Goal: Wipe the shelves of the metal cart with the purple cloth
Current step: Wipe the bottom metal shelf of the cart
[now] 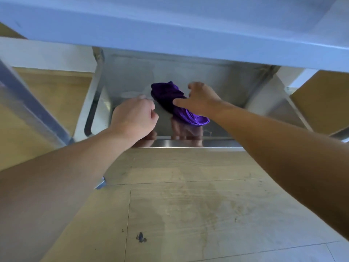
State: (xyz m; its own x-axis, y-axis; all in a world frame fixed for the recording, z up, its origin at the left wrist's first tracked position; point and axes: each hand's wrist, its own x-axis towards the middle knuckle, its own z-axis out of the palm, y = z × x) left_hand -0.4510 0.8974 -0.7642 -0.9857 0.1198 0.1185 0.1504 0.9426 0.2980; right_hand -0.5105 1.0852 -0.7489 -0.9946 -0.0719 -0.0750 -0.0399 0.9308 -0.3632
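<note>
The purple cloth [166, 93] lies bunched on the lower shelf [130, 80] of the metal cart, under the upper shelf [170, 35]. My right hand [200, 100] grips the cloth from the right, thumb pressed into its side and fingers curled over its far edge. My left hand [134, 118] hovers just left of the cloth with its fingers curled into a loose fist; nothing shows in it. The polished shelf reflects both hands along its front lip [217, 143].
The upper shelf overhangs close above the hands. Cart legs stand at the left [98, 91] and right [283, 95]. A slanted metal bar [28, 103] crosses at far left. Wooden floor [188, 205] spreads in front, with a dark mark [140, 237].
</note>
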